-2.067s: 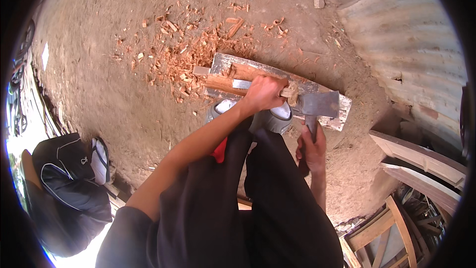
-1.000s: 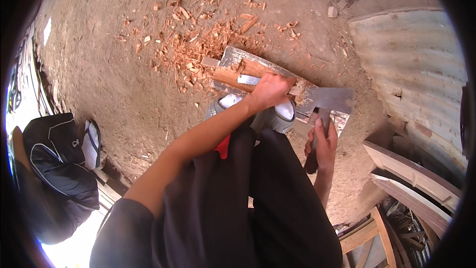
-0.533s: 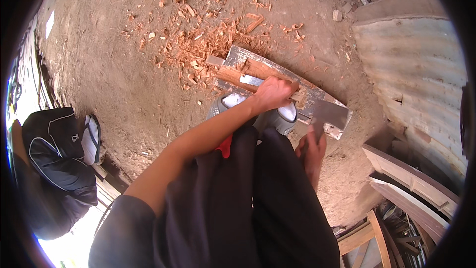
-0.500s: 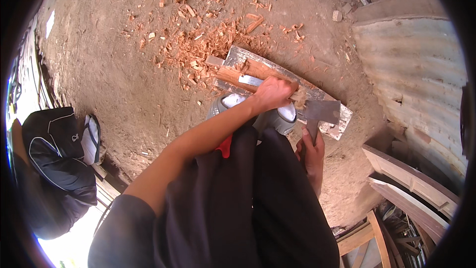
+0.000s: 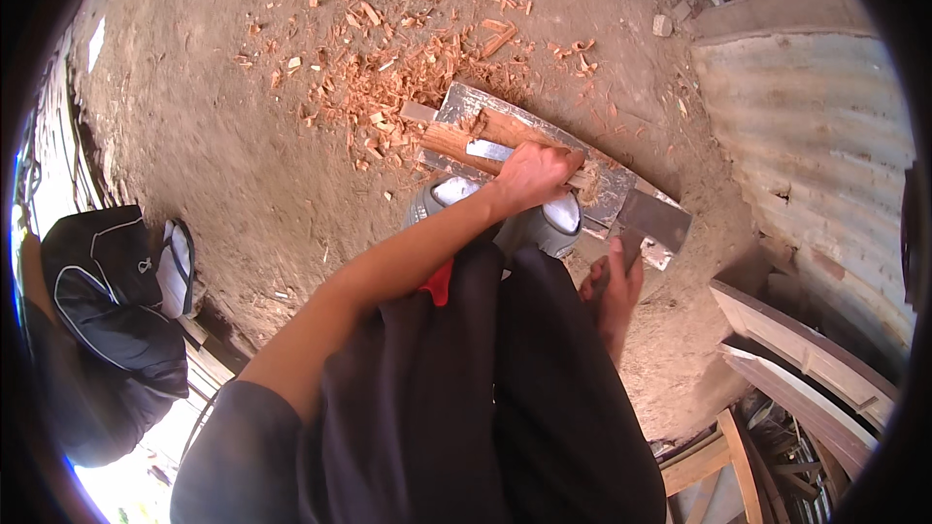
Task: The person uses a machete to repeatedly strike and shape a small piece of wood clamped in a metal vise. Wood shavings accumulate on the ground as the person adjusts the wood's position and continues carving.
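Observation:
My left hand is closed round a chisel, whose flat metal blade points left along a brown wood piece. The frayed butt of its wooden handle sticks out on the right side of my fist. Below and to the right, my right hand grips the handle of a hatchet with a broad, dark flat head. The hatchet head is apart from the chisel's butt, over the right end of a worn, paint-flecked board. The wood piece lies on this board, in front of my shoes.
Reddish wood shavings are heaped on the dirt floor beyond the board. A corrugated metal sheet stands at the right, with wooden drawer-like pieces below it. A black bag lies at the left.
My right hand has swung the hatchet to the right, away from the chisel's butt, and its head has tilted. My left hand and the chisel have stayed nearly in place.

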{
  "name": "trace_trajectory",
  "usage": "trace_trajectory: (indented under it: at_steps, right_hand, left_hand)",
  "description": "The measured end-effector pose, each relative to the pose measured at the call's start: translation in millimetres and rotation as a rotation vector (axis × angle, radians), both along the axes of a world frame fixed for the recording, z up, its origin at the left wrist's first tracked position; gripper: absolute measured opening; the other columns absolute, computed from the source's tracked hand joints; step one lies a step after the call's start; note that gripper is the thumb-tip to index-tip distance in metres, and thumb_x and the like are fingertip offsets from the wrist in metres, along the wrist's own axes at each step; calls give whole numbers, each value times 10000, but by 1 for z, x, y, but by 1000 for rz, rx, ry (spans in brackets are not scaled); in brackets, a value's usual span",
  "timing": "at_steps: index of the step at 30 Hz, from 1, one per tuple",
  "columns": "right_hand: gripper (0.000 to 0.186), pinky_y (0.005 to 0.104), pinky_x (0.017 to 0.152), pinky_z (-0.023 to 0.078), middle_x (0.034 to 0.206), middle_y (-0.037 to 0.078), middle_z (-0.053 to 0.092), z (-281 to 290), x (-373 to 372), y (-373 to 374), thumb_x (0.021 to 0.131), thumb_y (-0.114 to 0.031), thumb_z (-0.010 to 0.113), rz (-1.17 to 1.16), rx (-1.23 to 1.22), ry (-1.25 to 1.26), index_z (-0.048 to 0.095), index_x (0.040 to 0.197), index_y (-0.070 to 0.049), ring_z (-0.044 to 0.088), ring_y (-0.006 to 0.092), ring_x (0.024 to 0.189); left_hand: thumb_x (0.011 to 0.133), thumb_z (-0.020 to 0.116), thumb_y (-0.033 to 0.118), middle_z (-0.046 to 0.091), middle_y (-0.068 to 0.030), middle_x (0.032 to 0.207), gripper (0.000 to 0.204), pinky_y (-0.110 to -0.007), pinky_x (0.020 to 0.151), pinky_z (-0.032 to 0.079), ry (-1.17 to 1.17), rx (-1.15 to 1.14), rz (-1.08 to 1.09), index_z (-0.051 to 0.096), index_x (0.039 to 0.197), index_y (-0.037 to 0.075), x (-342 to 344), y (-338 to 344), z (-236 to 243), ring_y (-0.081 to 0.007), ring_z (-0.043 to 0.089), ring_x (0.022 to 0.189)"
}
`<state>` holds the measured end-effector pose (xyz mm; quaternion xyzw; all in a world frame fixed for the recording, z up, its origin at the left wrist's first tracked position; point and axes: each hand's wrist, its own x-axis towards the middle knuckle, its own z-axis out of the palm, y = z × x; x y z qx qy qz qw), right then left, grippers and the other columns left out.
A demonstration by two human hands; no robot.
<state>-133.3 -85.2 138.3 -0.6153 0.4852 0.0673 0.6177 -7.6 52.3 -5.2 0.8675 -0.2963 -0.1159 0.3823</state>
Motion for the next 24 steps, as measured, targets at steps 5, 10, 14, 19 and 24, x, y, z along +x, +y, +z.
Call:
trace_trajectory:
  at_steps: [5,10,14,19,24]
  right_hand:
    - [349,293,358,371,680,20,486,12,-5,-35,1049,-351,603,305,193,102,513,1258,-86,479,130,413]
    - [371,293,362,377,676,30,502,-10,-13,-17,1051,-353,605,169,41,2,510,1267,-66,488,134,413]
    - [319,283,383,377,677,25,503,10,-2,-31,1053,-356,604,316,156,107,518,1193,-83,467,118,426]
    - [355,262,402,374,693,20,508,-5,-2,4,1049,-348,617,-155,-2,-69,518,1251,-73,446,100,458]
    - [340,299,362,393,705,37,501,12,-11,-31,1046,-354,612,351,218,149,511,1256,-107,506,144,426]
  left_hand:
    - [720,769,166,739,-132,846,344,-471,601,573,-47,-25,21,619,1014,68,-2,3,0,-357,729,720]
    - [722,766,166,736,-142,856,342,-474,607,574,-19,-6,30,615,1012,65,3,-2,6,-358,732,736]
    - [730,752,154,735,-145,867,321,-476,606,574,-10,15,33,615,1006,64,-1,7,2,-353,734,749]
    - [735,750,169,731,-125,859,310,-471,593,567,-89,-38,70,626,1005,81,1,-2,2,-343,730,735]
    - [718,785,213,718,-104,816,342,-460,589,558,-143,-52,68,644,1009,104,-11,14,4,-326,724,712]
